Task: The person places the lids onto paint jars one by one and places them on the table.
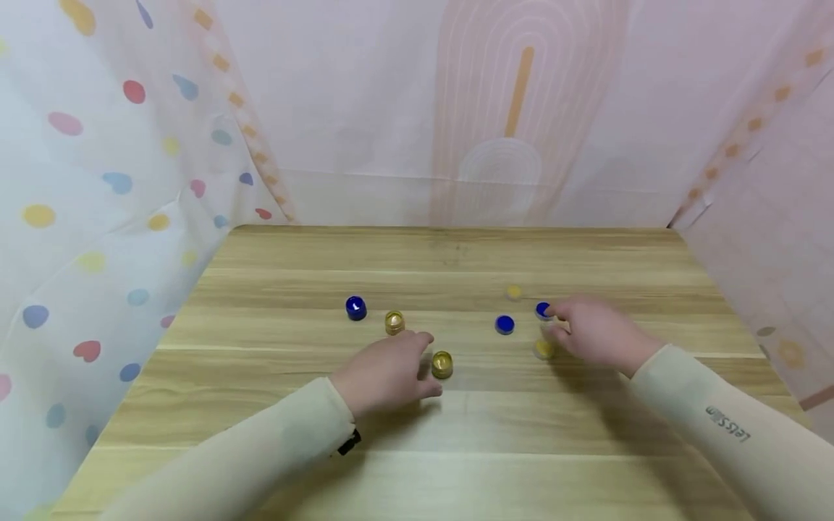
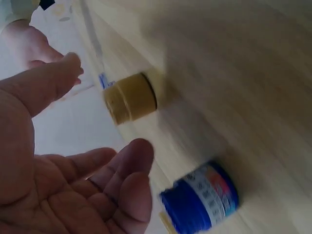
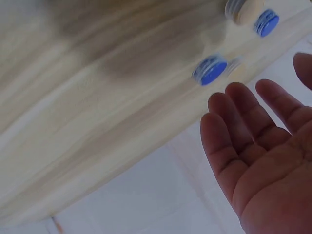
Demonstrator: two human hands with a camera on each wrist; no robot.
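My left hand [image 1: 389, 370] is beside a small open gold paint jar [image 1: 442, 365], thumb and fingers spread around its near side without visibly gripping it. In the left wrist view that gold jar [image 2: 130, 97] stands off the fingertips, and a labelled blue paint jar [image 2: 202, 200] is below. Another gold jar [image 1: 394, 323] and the blue jar [image 1: 355, 307] stand beyond the hand. My right hand [image 1: 602, 334] hovers at a blue lid [image 1: 544, 311] and a yellow lid [image 1: 544, 349]; its fingers are extended in the right wrist view, apparently holding nothing.
Another blue lid [image 1: 504, 324] and a second yellow lid [image 1: 513, 291] lie left of the right hand. Everything stands on a wood-grain table [image 1: 456, 449]. Patterned cloth [image 1: 365, 130] hangs behind the table and along both sides.
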